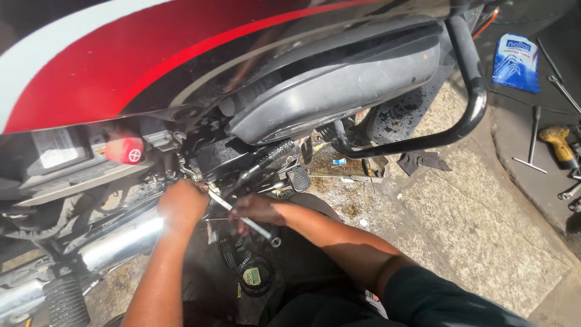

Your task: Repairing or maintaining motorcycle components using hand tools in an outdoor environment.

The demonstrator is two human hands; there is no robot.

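1. Cracked concrete floor (472, 224), stained with oil, lies under a red, white and black motorcycle (181, 54) that fills the far left of the scene.
2. The left hand (181, 204) is pressed up against the dark engine parts low on the motorcycle; its fingers are curled in, and what they grip is hidden behind the hand.
3. The right hand (259, 209) is clenched around a slim metal spanner (245, 218), which slants from the engine down to the near right, its ring end free below the hand.
4. A chrome exhaust pipe (121, 239) and a ribbed footrest (65, 300) run across the near left, crowding the left forearm.
5. A black crash guard bar (472, 91) curves down on the right, with a brake pedal (298, 178) just beyond the hands.
6. A black toothed ring (256, 277) lies on the floor beneath the arms.
7. Well apart at the far right lie a blue packet (515, 62), a T-handle wrench (532, 142) and a yellow-handled tool (560, 144).
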